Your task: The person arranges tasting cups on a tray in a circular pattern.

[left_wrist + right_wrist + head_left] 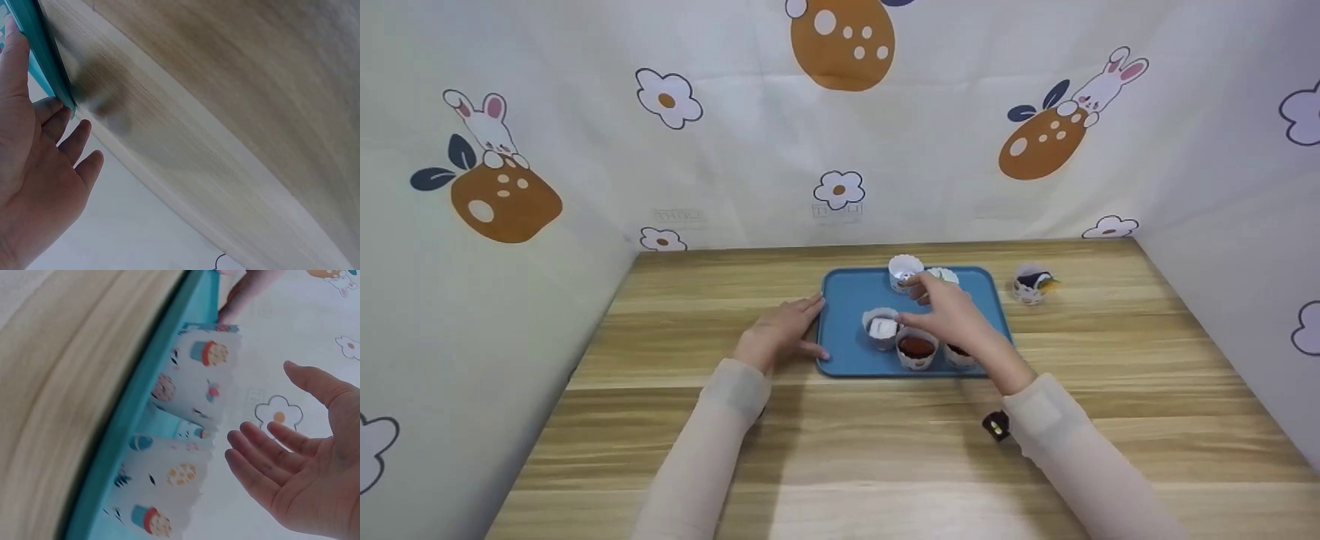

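Note:
A blue tray (844,300) lies on the wooden table and carries several printed paper cups. One cup (881,328) holds something white, and the cup (916,349) in front of it has a brown filling. An empty cup (905,271) stands at the tray's far edge. My left hand (789,328) lies flat on the table, its straight fingers (53,115) against the tray's left edge (39,50). My right hand (949,311) hovers over the tray's middle, holding nothing. Its fingers (264,458) are spread beside two cups (197,377). It hides part of a further cup (960,355).
Another paper cup (1030,283) with something dark and colourful in it stands on the table (885,450) right of the tray. Cloth walls printed with rabbits and flowers (840,187) close in the table at the back and both sides.

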A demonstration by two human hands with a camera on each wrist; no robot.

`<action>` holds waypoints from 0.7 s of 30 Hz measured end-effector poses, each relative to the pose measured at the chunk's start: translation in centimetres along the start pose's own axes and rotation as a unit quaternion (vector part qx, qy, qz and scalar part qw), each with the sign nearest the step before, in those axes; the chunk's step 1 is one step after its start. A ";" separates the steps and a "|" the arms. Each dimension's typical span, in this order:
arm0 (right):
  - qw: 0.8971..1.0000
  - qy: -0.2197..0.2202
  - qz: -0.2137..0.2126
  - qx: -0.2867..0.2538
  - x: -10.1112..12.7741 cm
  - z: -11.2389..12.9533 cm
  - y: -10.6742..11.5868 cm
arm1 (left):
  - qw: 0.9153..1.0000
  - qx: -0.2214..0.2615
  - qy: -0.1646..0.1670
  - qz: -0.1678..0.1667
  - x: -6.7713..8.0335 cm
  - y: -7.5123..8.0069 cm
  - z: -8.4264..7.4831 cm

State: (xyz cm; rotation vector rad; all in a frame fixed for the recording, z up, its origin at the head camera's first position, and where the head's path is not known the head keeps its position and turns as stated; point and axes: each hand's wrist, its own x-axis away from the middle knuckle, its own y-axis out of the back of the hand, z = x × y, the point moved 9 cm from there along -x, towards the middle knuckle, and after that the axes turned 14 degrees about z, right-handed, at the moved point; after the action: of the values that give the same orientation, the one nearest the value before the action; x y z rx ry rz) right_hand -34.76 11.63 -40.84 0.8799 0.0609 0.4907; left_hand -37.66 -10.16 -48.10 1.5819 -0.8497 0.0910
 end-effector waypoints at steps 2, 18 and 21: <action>1.000 0.008 -0.007 -0.005 0.3 0.1 0.6 | 1.000 0.001 0.000 0.000 0.0 0.0 0.0; 0.996 -0.017 -0.072 -0.056 2.4 -2.6 5.9 | 1.000 0.021 -0.009 -0.009 0.3 0.2 -0.2; 0.994 -0.015 -0.088 -0.063 2.9 -3.3 6.8 | 1.000 0.018 -0.006 -0.008 0.3 0.2 -0.2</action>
State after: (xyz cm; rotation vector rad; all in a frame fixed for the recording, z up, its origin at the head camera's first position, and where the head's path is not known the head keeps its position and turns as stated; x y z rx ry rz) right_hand -35.66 18.85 -37.44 0.7508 0.0787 0.3139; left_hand -37.43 -10.15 -47.74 1.6247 -0.8497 0.0854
